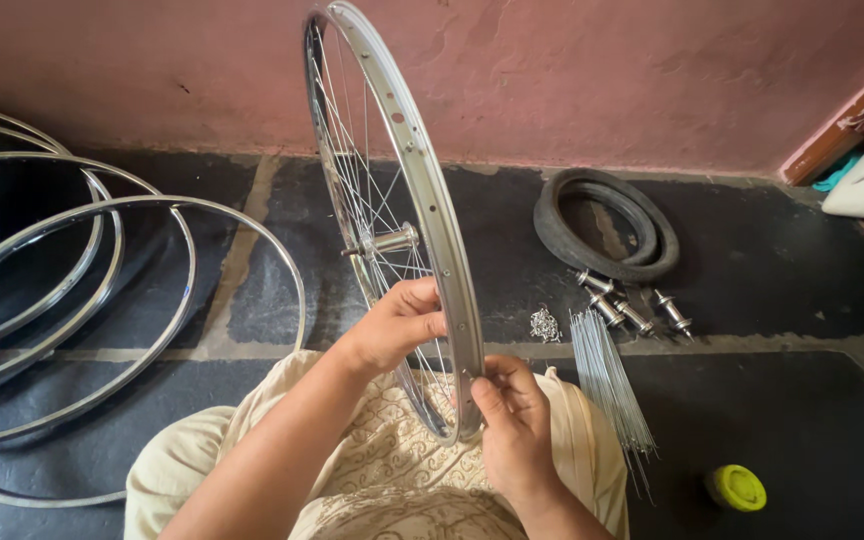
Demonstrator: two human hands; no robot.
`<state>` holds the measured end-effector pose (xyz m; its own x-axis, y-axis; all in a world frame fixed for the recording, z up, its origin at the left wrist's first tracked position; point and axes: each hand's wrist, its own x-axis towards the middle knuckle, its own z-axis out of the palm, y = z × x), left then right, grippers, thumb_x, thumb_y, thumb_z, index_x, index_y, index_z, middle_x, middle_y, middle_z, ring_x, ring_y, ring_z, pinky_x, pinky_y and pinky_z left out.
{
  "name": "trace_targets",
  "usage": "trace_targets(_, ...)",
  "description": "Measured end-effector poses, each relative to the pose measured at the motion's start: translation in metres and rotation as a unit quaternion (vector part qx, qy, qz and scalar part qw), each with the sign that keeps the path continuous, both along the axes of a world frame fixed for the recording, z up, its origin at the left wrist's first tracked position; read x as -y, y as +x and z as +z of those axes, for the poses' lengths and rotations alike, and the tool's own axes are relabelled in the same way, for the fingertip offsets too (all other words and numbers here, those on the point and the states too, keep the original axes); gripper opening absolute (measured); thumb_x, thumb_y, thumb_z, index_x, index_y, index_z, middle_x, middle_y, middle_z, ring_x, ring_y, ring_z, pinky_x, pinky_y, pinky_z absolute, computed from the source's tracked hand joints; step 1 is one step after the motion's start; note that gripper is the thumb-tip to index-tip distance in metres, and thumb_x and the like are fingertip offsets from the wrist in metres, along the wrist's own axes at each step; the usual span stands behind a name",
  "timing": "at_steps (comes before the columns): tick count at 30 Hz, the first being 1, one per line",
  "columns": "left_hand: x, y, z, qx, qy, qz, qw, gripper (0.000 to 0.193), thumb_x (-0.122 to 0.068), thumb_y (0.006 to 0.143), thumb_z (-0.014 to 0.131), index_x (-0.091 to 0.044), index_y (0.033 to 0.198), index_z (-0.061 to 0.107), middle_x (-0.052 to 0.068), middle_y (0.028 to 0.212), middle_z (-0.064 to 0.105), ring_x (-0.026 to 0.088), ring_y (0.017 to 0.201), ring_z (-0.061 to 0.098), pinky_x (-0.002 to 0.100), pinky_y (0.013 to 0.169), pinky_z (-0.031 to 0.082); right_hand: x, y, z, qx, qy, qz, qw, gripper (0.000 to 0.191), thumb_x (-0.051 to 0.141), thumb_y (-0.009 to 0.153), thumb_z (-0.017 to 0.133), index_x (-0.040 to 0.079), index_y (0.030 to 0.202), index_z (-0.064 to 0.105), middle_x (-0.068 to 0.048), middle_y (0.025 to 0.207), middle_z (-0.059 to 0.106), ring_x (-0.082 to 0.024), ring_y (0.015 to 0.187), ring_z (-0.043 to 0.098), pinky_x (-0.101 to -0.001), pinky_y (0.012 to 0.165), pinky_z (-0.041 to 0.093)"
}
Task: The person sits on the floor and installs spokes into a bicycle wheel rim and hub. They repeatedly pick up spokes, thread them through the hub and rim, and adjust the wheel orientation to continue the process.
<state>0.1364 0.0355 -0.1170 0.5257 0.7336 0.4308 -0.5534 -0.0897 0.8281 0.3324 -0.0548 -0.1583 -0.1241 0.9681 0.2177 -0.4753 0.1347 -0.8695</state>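
A silver bicycle wheel rim (pixel 422 170) with spokes stands upright on my lap, edge toward me, its hub (pixel 389 241) at mid-height. My left hand (pixel 392 325) reaches in from the left side and its fingers pinch among the spokes close to the rim. Against the lower right edge of the rim rests my right hand (pixel 512 415), fingertips pressed to the metal, perhaps on a small part that I cannot make out.
Several bare rims (pixel 102 300) lie stacked on the dark floor at left. At right lie a black tyre (pixel 607 228), several hubs (pixel 632 305), a pile of nipples (pixel 545 324), a bundle of spokes (pixel 607 385) and a yellow lid (pixel 737 487). A pink wall stands behind.
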Motion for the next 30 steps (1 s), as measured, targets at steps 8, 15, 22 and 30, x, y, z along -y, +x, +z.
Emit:
trace_targets(8, 0.000, 0.002, -0.002, 0.010, -0.004, 0.017, 1.000, 0.018, -0.014, 0.097, 0.076, -0.004, 0.112, 0.073, 0.000, 0.107, 0.071, 0.012, 0.100, 0.065, 0.032, 0.094, 0.053, 0.015, -0.012, 0.019, 0.081, 0.195, -0.128, 0.969, 0.035, -0.001, 0.093, 0.068, -0.001, 0.123, 0.050, -0.015, 0.133, 0.054, -0.019, 0.112, 0.065, -0.0308, 0.089, 0.062)
trace_targets(15, 0.000, 0.005, -0.002, -0.012, -0.010, 0.036, 0.999, 0.017, -0.016, 0.096, 0.076, -0.004, 0.109, 0.073, 0.000, 0.103, 0.071, 0.012, 0.097, 0.065, 0.032, 0.091, 0.053, 0.037, -0.016, 0.015, 0.272, 0.273, -0.203, 0.900, 0.062, -0.010, 0.082, 0.074, -0.006, 0.140, 0.051, -0.026, 0.154, 0.039, -0.031, 0.134, 0.056, -0.0319, 0.092, 0.056)
trace_targets(22, 0.004, 0.006, -0.004, 0.011, 0.002, 0.046, 0.999, 0.014, -0.015, 0.097, 0.075, -0.005, 0.106, 0.073, -0.001, 0.104, 0.069, 0.011, 0.098, 0.064, 0.031, 0.093, 0.052, 0.029, -0.022, 0.011, 0.289, 0.344, -0.200, 0.871, 0.064, -0.007, 0.086, 0.073, -0.006, 0.144, 0.045, -0.027, 0.153, 0.041, -0.040, 0.139, 0.052, -0.0419, 0.111, 0.049)
trace_targets(30, 0.004, 0.008, -0.003, -0.068, 0.070, 0.109, 0.989, 0.021, -0.025, 0.102, 0.068, -0.006, 0.107, 0.074, -0.003, 0.109, 0.058, 0.012, 0.107, 0.055, 0.031, 0.096, 0.047, 0.024, -0.008, 0.013, 0.293, 0.320, -0.219, 0.874, 0.045, 0.005, 0.092, 0.066, -0.001, 0.134, 0.050, -0.024, 0.135, 0.060, -0.030, 0.121, 0.064, -0.0360, 0.099, 0.055)
